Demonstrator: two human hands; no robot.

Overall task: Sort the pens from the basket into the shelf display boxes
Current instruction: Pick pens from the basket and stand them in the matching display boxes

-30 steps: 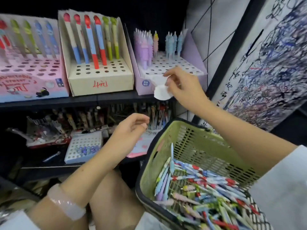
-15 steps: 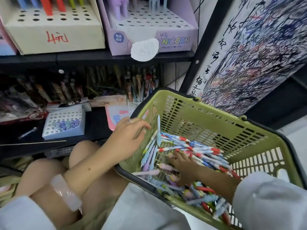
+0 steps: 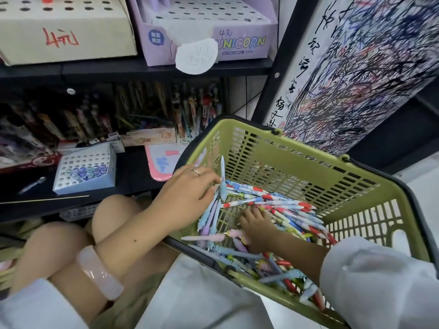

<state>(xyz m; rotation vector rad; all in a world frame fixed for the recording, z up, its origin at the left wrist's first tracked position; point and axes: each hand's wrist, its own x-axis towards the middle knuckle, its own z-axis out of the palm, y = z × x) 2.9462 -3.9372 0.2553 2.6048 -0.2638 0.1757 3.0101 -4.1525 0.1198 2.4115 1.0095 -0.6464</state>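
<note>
Green plastic basket (image 3: pixel 297 162) now fills our view w/ both hands inside it. A sec ago our right hand was up at the lilac box & the left hung mid-air over the knees; half a sec ago both had dropped into the basket. Since then they've barely moved, so we judge we're mid-pick, hunting the next pen, w/ the last shelf visit over. Plenty still to sort.

Boxes sit above & well apart from the hands: lilac box (image 3: pixel 242 47) up over the left hand, cream box (image 3: pixel 66 41) further to its left, both w/ many open holes.

Pens (image 3: pixel 273 203) lie in a loose heap across the basket floor, around & under both hands: red-white, blue, lilac, pink, crossing each other, none lined up. One pale blue pen (image 3: pixel 222 179) stands nearly upright just at the left fingertips.

Left hand (image 3: pixel 190 188): fingers bent down onto the heap by that pen; grip can't tell. Right hand (image 3: pixel 255 227): palm down on pens nearer us, fingers tucked into the pile; can't tell if it holds one.
</note>
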